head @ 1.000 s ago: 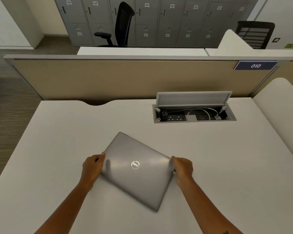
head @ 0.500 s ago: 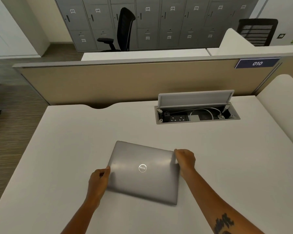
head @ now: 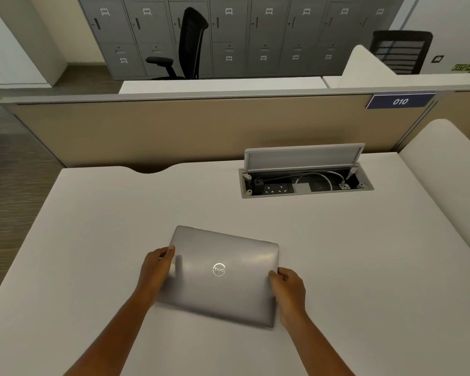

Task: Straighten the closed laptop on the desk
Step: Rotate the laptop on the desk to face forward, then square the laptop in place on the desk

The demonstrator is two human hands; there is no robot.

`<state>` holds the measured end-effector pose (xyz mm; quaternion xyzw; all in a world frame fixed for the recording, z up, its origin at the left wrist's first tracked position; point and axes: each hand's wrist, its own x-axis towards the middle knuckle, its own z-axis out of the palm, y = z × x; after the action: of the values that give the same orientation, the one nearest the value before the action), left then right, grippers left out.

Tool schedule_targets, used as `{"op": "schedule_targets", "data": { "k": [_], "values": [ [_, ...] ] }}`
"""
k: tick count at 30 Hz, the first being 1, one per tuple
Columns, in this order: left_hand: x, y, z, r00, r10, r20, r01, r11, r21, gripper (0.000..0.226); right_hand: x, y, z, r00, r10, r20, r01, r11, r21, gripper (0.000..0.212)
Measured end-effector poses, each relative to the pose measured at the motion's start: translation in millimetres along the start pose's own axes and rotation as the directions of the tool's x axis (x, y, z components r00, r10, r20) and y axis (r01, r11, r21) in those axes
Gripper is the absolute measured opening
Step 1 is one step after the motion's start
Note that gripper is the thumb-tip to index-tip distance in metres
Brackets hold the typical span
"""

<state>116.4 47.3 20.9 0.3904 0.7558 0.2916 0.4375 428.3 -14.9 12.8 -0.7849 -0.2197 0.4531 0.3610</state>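
Laptop (head: 223, 275) closed, grey, lies flat on white desk (head: 92, 240), near front edge, round logo on lid facing up. Far edge still slightly tilted against desk's back edge, left corner further away. Left hand (head: 155, 270) grips left side edge, thumb on lid. Right hand (head: 289, 291) grips right side edge, fingers curled around it. Cable box (head: 305, 183) with raised flap sits behind, well apart from laptop. Partition (head: 174, 126) stands at desk's back.
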Motion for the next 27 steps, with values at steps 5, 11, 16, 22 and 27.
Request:
{"op": "schedule_targets", "data": {
  "k": [5, 11, 16, 22, 27],
  "values": [
    [-5, 2, 3, 0.993, -0.119, -0.009, 0.115, 0.979, -0.171, 0.036, -2, 0, 1, 1.0, 0.02, -0.022, -0.019, 0.998, 0.058, 0.012],
    [-9, 11, 4, 0.963, -0.264, 0.051, 0.265, 0.9, -0.345, 0.055, 4, 2, 7, 0.995, 0.017, -0.101, -0.006, 0.994, 0.108, 0.021],
    [-13, 14, 14, 0.972, -0.227, 0.065, 0.231, 0.862, -0.452, 0.065, 24, -13, 3, 0.993, 0.032, -0.11, -0.015, 0.989, 0.15, 0.025],
    [-15, 24, 34, 0.96, -0.248, 0.128, 0.277, 0.798, -0.536, 0.067, 55, -37, -7, 0.992, 0.046, -0.121, -0.022, 0.981, 0.194, 0.029],
    [-11, 36, 47, 0.954, -0.267, 0.14, 0.297, 0.758, -0.58, 0.072, 77, -56, -11, 0.993, 0.022, -0.12, 0.0, 0.983, 0.184, 0.039]
  ]
}}
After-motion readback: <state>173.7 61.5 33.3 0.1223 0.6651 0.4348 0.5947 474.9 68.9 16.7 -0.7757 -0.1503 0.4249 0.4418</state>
